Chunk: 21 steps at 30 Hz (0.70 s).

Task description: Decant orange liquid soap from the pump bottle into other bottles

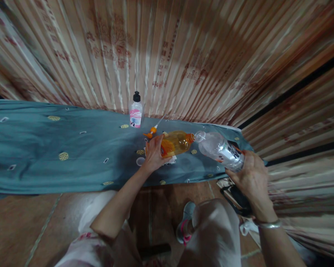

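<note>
My left hand (155,154) is wrapped round the base end of an orange see-through bottle (179,142), tipped on its side with its neck pointing right. In my right hand (250,174) is a clear plastic bottle (215,146) with a label, tilted so that its open mouth meets the orange bottle's mouth. Whether liquid passes between them I cannot tell. Just behind my left hand lies an orange pump top (150,132) with a thin tube. A small round clear cap (140,161) rests left of that hand, and some white crumpled material (172,160) shows beneath the orange bottle.
A clear bottle with a black cap and pink label (136,113) stands at the back of the cloth-covered surface (83,148). Pleated curtains (156,55) hang behind and to the right. Below are my knees, a dark bag (236,198) and a tiled floor (58,218).
</note>
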### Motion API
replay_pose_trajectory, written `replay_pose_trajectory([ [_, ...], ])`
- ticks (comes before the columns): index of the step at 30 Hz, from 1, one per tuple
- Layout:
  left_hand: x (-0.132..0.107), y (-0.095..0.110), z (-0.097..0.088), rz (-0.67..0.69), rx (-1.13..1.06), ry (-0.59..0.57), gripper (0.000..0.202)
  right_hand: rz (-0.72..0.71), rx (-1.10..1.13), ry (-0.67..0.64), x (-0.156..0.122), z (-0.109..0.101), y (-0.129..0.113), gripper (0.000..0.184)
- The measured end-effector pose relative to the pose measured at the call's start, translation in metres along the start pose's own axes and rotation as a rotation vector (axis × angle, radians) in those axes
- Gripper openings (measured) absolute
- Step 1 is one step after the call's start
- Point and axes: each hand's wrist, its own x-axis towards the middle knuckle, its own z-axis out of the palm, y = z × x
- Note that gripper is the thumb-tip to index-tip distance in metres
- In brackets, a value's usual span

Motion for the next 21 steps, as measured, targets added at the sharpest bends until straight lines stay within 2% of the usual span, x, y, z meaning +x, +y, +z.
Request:
replay_pose_trajectory([
  [11, 0.0003, -0.0005, -0.003, 0.012, -0.021, -0.021, 0.111, 0.003, 0.02, 0.006, 0.0003, -0.0004, -0.0004, 0.071],
  [21, 0.0, 0.0023, -0.005, -0.004, -0.001, -0.044, 0.108, -0.007, 0.014, 0.008, -0.0009, -0.0015, 0.0, 0.07],
])
